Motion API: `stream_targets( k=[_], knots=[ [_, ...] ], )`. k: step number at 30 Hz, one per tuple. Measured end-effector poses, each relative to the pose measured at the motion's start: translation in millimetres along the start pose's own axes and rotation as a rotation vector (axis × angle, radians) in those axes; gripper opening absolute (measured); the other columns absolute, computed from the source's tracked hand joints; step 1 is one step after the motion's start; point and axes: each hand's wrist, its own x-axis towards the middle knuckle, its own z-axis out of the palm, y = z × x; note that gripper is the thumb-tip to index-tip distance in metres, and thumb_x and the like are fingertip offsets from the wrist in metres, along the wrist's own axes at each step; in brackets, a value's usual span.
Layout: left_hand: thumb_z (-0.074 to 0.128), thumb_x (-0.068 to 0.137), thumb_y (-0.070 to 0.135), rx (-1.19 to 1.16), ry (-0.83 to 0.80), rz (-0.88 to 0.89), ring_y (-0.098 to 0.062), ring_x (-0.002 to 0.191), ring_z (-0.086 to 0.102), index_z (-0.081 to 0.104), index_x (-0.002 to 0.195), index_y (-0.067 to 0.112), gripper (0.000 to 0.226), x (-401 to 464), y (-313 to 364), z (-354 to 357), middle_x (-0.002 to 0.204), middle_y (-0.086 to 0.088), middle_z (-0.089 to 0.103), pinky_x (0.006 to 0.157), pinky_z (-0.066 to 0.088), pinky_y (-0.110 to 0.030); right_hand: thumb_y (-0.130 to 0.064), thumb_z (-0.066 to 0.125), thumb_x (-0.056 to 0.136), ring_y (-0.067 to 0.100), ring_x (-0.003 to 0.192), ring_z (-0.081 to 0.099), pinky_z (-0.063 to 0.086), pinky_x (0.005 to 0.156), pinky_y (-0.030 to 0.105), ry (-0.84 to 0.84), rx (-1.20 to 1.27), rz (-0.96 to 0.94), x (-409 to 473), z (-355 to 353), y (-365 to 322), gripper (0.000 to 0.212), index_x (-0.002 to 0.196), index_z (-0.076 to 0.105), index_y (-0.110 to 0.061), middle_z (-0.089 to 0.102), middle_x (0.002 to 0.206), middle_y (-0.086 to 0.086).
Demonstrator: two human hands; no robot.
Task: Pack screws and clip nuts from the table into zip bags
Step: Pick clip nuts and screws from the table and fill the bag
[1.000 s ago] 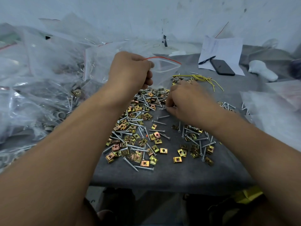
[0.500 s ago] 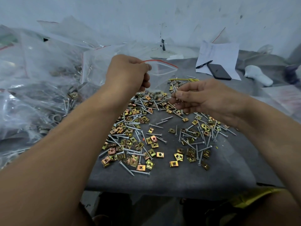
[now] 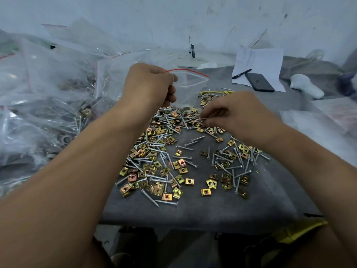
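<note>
Left hand (image 3: 148,84) gripping open zip bag (image 3: 190,86) rim; right hand (image 3: 237,111) pinching screw (image 3: 202,118) over far pile on desk (image 3: 193,209).

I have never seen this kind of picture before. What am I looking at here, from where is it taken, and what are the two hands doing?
There is no machine here: a person works with bare hands, and a camera worn on the head looks forward and down, so both forearms reach in from below. The left hand grips the mouth of a clear plastic zip bag with a red seal strip and holds it open above the table. The right hand pinches a thin silver metal screw over the pile. On the grey cloth-covered table lie many loose silver screws and small square gold-coloured clip nuts. To the left lies a heap of clear plastic bags with hardware inside. Farther back rest a black phone and a black pen on a white paper sheet.
</note>
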Motion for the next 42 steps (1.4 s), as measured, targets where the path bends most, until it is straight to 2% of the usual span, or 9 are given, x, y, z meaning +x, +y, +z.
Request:
stream_targets(
  k=[3,6,10,18,23,26,32,39,42],
  knots=[
    [0.062,0.101,0.007,-0.005,0.002,0.003,-0.013,0.049,0.064,0.077,0.096,0.003,0.017,0.3,0.1,0.2,0.055,0.001,0.064,0.053,0.055,-0.025,-0.017,0.082,0.086,0.004,0.087,0.067,0.046,0.075,0.014,-0.084,-0.184,-0.068,5.1,8.1,-2.4,0.018,0.102,0.081,-0.027,0.077,0.094,-0.009],
    [0.062,0.101,0.007,-0.003,-0.001,0.002,-0.014,0.05,0.065,0.078,0.096,0.003,0.016,0.1,-1.0,-0.3,0.054,0.003,0.064,0.054,0.055,-0.026,-0.016,0.079,0.089,0.01,0.097,0.068,0.041,0.077,0.015,-0.186,-0.302,-0.054,10.5,14.7,-6.7,0.02,0.106,0.08,-0.027,0.078,0.101,-0.006],
    [0.063,0.101,0.008,0.001,0.005,-0.002,-0.015,0.049,0.065,0.078,0.094,0.005,0.017,1.9,-2.0,-2.2,0.053,0.004,0.064,0.055,0.057,-0.028,-0.013,0.078,0.088,0.001,0.08,0.062,0.03,0.061,0.0,-0.222,-0.391,-0.09,14.0,17.0,-11.4,0.025,0.103,0.081,-0.033,0.077,0.094,-0.014],
    [0.06,0.101,0.005,-0.003,-0.008,0.001,-0.014,0.048,0.063,0.078,0.092,0.006,0.02,-0.2,-2.1,-4.6,0.053,0.004,0.064,0.053,0.056,-0.026,-0.023,0.082,0.085,0.001,0.085,0.057,0.041,0.077,0.018,-0.251,-0.421,-0.15,3.9,9.3,-16.4,0.02,0.099,0.08,-0.036,0.076,0.09,-0.017],
    [0.06,0.101,0.005,-0.015,-0.006,0.009,-0.015,0.048,0.063,0.077,0.093,0.005,0.019,-1.3,-0.1,-6.5,0.053,0.004,0.063,0.053,0.055,-0.026,-0.022,0.084,0.083,0.0,0.08,0.064,0.045,0.07,0.014,-0.257,-0.394,-0.132,3.3,10.3,-13.5,0.019,0.098,0.08,-0.034,0.075,0.087,-0.017],
    [0.06,0.101,0.005,-0.017,-0.003,0.005,-0.015,0.049,0.063,0.078,0.093,0.005,0.02,-1.7,-0.2,-7.1,0.054,0.003,0.064,0.054,0.056,-0.027,-0.019,0.088,0.079,-0.002,0.075,0.068,0.048,0.068,0.006,-0.204,-0.134,0.017,3.1,6.7,-6.4,0.02,0.094,0.08,-0.03,0.074,0.079,-0.015],
    [0.061,0.1,0.006,-0.036,0.007,-0.006,-0.014,0.048,0.064,0.078,0.091,0.007,0.019,1.8,-0.2,-6.9,0.053,0.003,0.064,0.054,0.056,-0.026,-0.005,0.087,0.065,0.028,0.084,0.078,0.064,0.076,0.033,-0.006,0.883,0.426,-1.4,-20.0,5.8,0.038,0.099,0.072,-0.003,0.079,0.093,0.018],
    [0.062,0.101,0.008,0.007,-0.037,0.004,-0.015,0.052,0.065,0.079,0.091,0.01,0.02,0.9,-1.5,-1.7,0.057,0.002,0.066,0.054,0.056,-0.026,-0.004,0.084,0.067,0.036,0.091,0.077,0.063,0.076,0.039,-0.017,1.179,0.294,-3.8,-27.3,3.9,0.02,0.087,0.08,-0.008,0.077,0.096,0.021],
    [0.063,0.102,0.011,0.077,-0.075,0.07,-0.014,0.054,0.065,0.079,0.092,0.013,0.019,-3.4,-0.4,1.6,0.062,0.0,0.067,0.053,0.053,-0.024,-0.003,0.083,0.07,0.038,0.092,0.077,0.063,0.075,0.039,-0.021,1.199,0.27,-3.9,-27.9,2.4,0.024,0.093,0.077,-0.003,0.076,0.098,0.023]
  ],
)
